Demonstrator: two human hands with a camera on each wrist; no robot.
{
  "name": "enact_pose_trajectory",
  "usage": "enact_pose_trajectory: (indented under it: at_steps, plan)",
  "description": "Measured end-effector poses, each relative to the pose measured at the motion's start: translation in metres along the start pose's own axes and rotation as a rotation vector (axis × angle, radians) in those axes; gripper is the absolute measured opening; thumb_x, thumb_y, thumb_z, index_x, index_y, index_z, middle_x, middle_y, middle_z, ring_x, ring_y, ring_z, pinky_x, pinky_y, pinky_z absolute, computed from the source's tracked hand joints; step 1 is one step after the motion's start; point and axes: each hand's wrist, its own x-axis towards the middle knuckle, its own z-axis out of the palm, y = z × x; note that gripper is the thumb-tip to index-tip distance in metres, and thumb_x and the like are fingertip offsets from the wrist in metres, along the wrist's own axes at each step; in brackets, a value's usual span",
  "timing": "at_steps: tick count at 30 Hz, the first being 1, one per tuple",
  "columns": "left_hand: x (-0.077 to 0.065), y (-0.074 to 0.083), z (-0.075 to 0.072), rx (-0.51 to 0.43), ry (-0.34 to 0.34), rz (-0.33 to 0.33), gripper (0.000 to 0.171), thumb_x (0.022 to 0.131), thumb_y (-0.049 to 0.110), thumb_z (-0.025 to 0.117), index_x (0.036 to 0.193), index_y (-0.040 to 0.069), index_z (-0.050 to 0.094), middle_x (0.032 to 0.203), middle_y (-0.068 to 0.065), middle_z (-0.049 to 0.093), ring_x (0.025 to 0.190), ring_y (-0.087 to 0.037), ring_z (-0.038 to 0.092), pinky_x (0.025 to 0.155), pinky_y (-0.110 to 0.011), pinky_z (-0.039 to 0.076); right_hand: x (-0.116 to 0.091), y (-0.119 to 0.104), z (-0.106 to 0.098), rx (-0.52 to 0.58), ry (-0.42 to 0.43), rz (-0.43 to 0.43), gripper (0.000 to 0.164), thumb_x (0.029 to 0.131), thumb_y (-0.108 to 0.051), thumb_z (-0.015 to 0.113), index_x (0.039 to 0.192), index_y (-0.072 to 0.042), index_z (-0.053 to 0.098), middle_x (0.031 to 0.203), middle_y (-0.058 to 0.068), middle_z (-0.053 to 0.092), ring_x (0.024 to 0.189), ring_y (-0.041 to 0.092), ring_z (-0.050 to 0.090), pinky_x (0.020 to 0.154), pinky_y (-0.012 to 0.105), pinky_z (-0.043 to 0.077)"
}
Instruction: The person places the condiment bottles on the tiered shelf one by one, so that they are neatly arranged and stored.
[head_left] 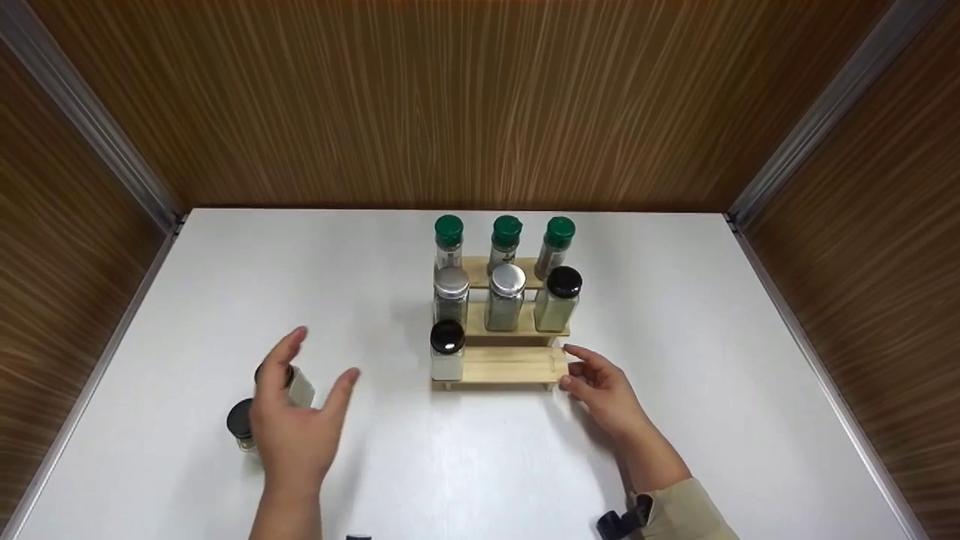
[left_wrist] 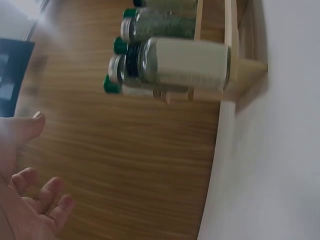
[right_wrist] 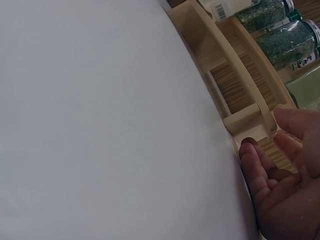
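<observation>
My left hand (head_left: 296,439) is spread, thumb well apart from the fingers, over two black-capped jars at the left. It partly covers both the nearer jar (head_left: 240,424) and the farther jar (head_left: 301,390). A three-tier wooden spice rack (head_left: 517,365) stands mid-table. At the right end of its lowest shelf, my right hand (head_left: 604,390) holds the edge between thumb and fingers, also seen from low down in the right wrist view. One black-capped jar of white contents (head_left: 448,364) stands at the left of that shelf.
The middle shelf bears two silver-capped jars, one a shaker of herbs (head_left: 504,304), and a black-capped jar (head_left: 556,307). Three green-capped bottles, one at the right (head_left: 555,247), stand on top. Wood-grain panels (head_left: 480,105) enclose the white table (head_left: 360,262) on three sides.
</observation>
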Motion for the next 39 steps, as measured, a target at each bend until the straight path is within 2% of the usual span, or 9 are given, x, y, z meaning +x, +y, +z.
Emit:
enact_pose_trajectory:
  at_steps: [6,9,16,22,26,29,32,36,39]
  plan:
    - [0.003,-0.018,-0.021,0.040,0.119,-0.100,0.069,0.081,-0.002,0.090,0.143,0.000,0.060,0.148,-0.013,0.060,0.140,-0.032,0.050,0.116,-0.047,0.036,0.000,-0.001,-0.001,-0.008,-0.005,-0.008,0.054,0.097,0.010,0.068,0.148,0.010,0.051,0.115,0.025,0.069,0.092,0.014,0.067,0.078,0.024,0.056]
    - [0.004,-0.029,-0.029,0.066,0.140,-0.143,0.072,0.080,0.001,0.090,0.145,0.000,0.058,0.152,-0.015,0.056,0.144,-0.034,0.046,0.119,-0.046,0.030,0.000,-0.001,-0.002,-0.011,-0.004,-0.012,0.054,0.097,0.010,0.068,0.149,0.010,0.051,0.115,0.026,0.069,0.092,0.014,0.067,0.077,0.024,0.055]
    - [-0.003,-0.048,-0.044,0.105,0.123,-0.270,0.089,0.079,0.002,0.089,0.157,0.008,0.048,0.163,-0.017,0.043,0.153,-0.035,0.034,0.124,-0.052,0.023,0.001,0.001,-0.001,-0.013,-0.010,-0.016,0.055,0.096,0.009,0.069,0.149,0.010,0.051,0.117,0.026,0.069,0.093,0.014,0.067,0.077,0.024,0.055]
    - [-0.006,-0.059,-0.049,0.071,0.092,-0.370,0.097,0.077,-0.002,0.089,0.161,0.010,0.044,0.165,-0.015,0.042,0.151,-0.041,0.036,0.118,-0.065,0.031,0.002,0.002,-0.001,-0.010,-0.009,-0.017,0.055,0.096,0.010,0.069,0.148,0.011,0.051,0.116,0.027,0.069,0.092,0.014,0.067,0.077,0.024,0.055]
    - [-0.009,-0.065,-0.050,0.024,0.077,-0.423,0.101,0.075,-0.009,0.088,0.163,0.010,0.042,0.164,-0.015,0.043,0.151,-0.037,0.038,0.120,-0.055,0.034,0.002,0.002,-0.001,-0.012,-0.012,-0.018,0.055,0.096,0.009,0.069,0.148,0.010,0.051,0.116,0.026,0.069,0.092,0.014,0.067,0.077,0.025,0.055]
    - [-0.012,-0.070,-0.049,0.023,0.086,-0.421,0.102,0.072,-0.014,0.087,0.162,0.008,0.043,0.159,-0.019,0.049,0.148,-0.032,0.043,0.122,-0.037,0.032,0.002,0.001,0.000,-0.008,-0.009,-0.018,0.055,0.096,0.009,0.069,0.148,0.010,0.051,0.116,0.026,0.068,0.092,0.014,0.067,0.077,0.025,0.056]
    - [-0.012,-0.074,-0.049,0.037,0.103,-0.402,0.097,0.071,-0.016,0.087,0.158,0.004,0.048,0.155,-0.020,0.053,0.143,-0.019,0.049,0.118,-0.028,0.033,0.002,0.001,0.000,0.001,-0.005,-0.021,0.055,0.096,0.010,0.069,0.148,0.011,0.051,0.116,0.026,0.069,0.091,0.014,0.067,0.077,0.025,0.056]
    - [-0.014,-0.077,-0.047,0.046,0.108,-0.418,0.089,0.071,-0.018,0.085,0.152,0.001,0.052,0.151,-0.018,0.057,0.126,-0.004,0.052,0.115,-0.031,0.039,0.002,0.002,-0.001,0.006,-0.008,-0.019,0.055,0.096,0.011,0.068,0.148,0.011,0.050,0.117,0.027,0.069,0.092,0.013,0.067,0.078,0.025,0.055]
    - [-0.016,-0.079,-0.046,0.058,0.103,-0.451,0.087,0.072,-0.019,0.084,0.151,0.001,0.053,0.150,-0.016,0.058,0.125,-0.007,0.053,0.114,-0.040,0.043,0.001,0.002,-0.002,0.009,-0.013,-0.019,0.055,0.097,0.010,0.067,0.149,0.012,0.049,0.118,0.027,0.068,0.093,0.012,0.068,0.078,0.024,0.055]
